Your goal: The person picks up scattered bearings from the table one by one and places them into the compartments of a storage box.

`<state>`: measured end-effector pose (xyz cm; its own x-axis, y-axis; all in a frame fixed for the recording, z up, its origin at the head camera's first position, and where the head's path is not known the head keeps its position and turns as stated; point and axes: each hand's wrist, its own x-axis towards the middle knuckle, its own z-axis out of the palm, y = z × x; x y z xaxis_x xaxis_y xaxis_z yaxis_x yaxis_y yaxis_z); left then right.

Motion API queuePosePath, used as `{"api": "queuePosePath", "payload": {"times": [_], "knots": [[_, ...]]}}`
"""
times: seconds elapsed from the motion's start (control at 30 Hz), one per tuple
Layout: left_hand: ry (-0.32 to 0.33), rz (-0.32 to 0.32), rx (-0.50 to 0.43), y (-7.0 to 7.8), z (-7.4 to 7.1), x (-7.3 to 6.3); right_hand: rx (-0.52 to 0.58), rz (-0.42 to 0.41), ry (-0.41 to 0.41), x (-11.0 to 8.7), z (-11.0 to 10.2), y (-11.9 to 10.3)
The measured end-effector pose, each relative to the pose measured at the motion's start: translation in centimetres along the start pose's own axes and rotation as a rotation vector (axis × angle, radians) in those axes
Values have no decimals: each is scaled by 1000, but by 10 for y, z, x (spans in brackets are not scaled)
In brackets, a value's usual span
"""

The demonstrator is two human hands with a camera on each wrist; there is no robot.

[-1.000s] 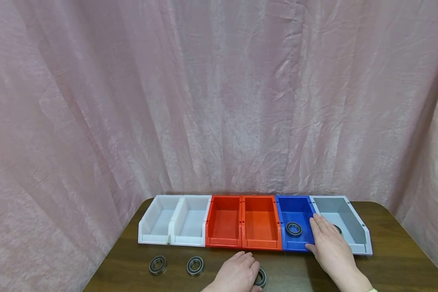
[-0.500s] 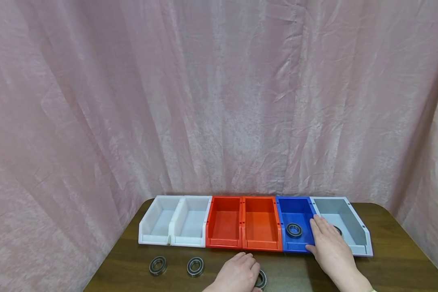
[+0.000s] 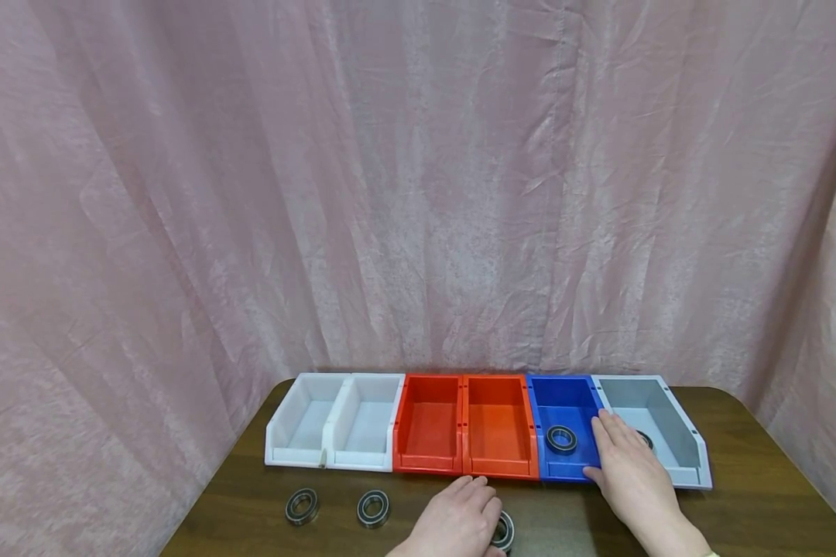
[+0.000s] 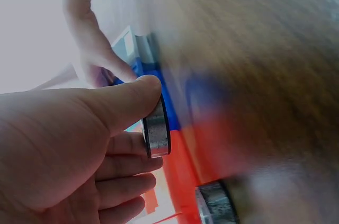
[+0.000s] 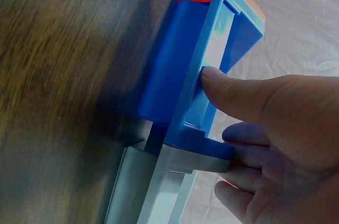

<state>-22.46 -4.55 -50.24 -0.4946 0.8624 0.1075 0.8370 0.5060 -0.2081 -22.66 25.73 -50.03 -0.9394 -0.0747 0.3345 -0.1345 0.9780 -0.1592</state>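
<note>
My left hand [image 3: 453, 518] holds a ball bearing [image 4: 157, 134], pinched between thumb and fingers just over the table. In the head view this bearing [image 3: 505, 531] peeks out at the right of the hand. My right hand [image 3: 632, 468] rests over the wall between the blue bin [image 3: 549, 392] and the grey bin [image 3: 684, 429]. In the right wrist view its thumb touches the blue bin's front edge, with the other fingers beyond the wall, partly hidden. One bearing [image 3: 561, 439] lies in the blue bin; another [image 3: 645, 439], half hidden by the hand, lies in the grey one.
Two more bearings, a left one [image 3: 301, 507] and a right one [image 3: 373, 508], lie on the brown table [image 3: 237, 495]. Two white bins [image 3: 358, 464], a red bin [image 3: 427, 464] and an orange bin [image 3: 499, 469] continue the row leftward. A pink curtain [image 3: 418, 193] hangs behind.
My left hand and its bearing have shifted slightly to the right. The right hand stays on the bins, and the other bearings have not moved.
</note>
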Motion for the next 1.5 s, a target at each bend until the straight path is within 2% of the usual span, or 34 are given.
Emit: {"api": "queuePosePath", "payload": {"times": [0.4,0.57,0.87,1.03,1.5], "knots": [[45,10,7,2,-20,2,0,3,-1,-1,0,0],[69,-14,-7,2,-27,3,1,10,-14,-1,-1,-1],[85,-53,32,-1,-41,3,3,4,-9,-2,-2,-1],[117,-67,65,-2,-46,4,7,3,-7,-1,-3,-1],[159,-139,17,-15,-53,17,10,-8,17,-2,-1,0]]}}
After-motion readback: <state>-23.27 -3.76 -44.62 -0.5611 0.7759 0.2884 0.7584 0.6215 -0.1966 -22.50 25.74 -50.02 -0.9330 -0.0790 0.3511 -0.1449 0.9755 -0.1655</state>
